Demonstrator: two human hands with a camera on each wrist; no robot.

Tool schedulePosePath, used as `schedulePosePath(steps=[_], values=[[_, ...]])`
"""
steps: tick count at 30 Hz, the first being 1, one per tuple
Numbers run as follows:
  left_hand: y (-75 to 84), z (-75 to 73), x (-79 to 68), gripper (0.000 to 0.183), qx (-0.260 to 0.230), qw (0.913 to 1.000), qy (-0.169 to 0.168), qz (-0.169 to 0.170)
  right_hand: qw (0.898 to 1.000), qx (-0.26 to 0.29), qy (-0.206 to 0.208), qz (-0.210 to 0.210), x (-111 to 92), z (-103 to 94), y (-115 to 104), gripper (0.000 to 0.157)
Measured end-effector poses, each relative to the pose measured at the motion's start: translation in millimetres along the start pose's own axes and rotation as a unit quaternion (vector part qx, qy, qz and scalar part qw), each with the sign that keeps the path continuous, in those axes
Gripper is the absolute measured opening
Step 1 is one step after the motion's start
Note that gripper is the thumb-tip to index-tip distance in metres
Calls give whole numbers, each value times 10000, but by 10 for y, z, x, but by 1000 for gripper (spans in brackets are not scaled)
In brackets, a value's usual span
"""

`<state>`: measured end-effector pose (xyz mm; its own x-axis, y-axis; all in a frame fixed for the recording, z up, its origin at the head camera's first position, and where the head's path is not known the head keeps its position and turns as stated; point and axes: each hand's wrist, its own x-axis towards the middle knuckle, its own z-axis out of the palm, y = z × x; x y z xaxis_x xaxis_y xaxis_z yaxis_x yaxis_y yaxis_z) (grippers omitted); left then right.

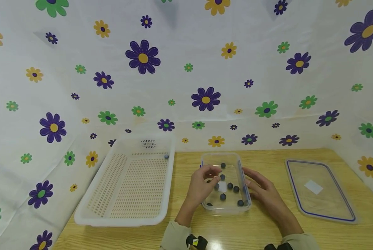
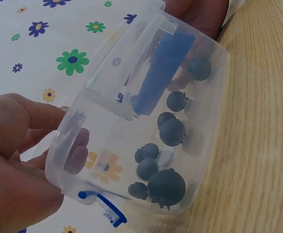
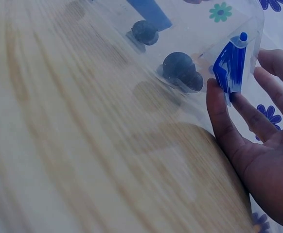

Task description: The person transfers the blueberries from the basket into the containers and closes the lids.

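A clear lidded-type plastic box [image 1: 225, 209] stands without its lid on the table, several blueberries [image 1: 223, 197] scattered over its floor. My left hand [image 1: 202, 184] reaches over the box's left wall, fingers bent and thumb slightly apart from them. No berry shows between those fingertips; in the left wrist view, part of the hand [image 2: 25, 160] appears through the translucent wall. My right hand [image 1: 266, 191] rests its fingers against the right side. Close up, its fingertips [image 3: 219, 97] touch around a hanging blue latch [image 3: 231, 65]. Another blue latch [image 2: 107, 208] hangs open.
A white perforated basket [image 1: 136, 187] stands left of the box, one blueberry [image 1: 166, 157] in its far right corner. The clear lid [image 1: 327, 194] with a blue seal lies at right. Behind the wooden table [image 1: 261, 229] hangs a flowered cloth [image 1: 173, 83].
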<state>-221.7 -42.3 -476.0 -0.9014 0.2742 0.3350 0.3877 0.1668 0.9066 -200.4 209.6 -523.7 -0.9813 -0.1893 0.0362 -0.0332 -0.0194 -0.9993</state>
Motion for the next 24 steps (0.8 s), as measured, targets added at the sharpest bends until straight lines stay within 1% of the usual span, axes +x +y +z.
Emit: schedulePosePath(steps=[7, 10, 14, 16, 18, 21, 24], values=[[29, -18, 8, 19, 116, 9999, -98, -46, 10000, 1, 29, 15, 3, -2, -10, 52], [81, -40, 8, 18, 134, 9995, -263, -146, 10000, 1, 32, 5, 3, -1, -14, 52], [214, -107, -11, 17, 144, 9977, -629, -213, 9999, 54, 74, 44, 1, 20, -12, 51], [306, -173, -31, 18, 154, 9968, -753, -211, 9999, 83, 73, 86, -3, 40, 0, 51], [415, -261, -37, 19, 209, 9965, -783, -216, 9998, 125, 64, 120, -6, 56, 14, 52], [600, -423, 21, 19, 243, 9976, -600, -234, 9998, 137, 108, 109, -7, 60, 19, 53], [755, -617, 145, 18, 314, 9986, -367, -212, 9998, 96, 171, 76, 3, 39, 2, 53]])
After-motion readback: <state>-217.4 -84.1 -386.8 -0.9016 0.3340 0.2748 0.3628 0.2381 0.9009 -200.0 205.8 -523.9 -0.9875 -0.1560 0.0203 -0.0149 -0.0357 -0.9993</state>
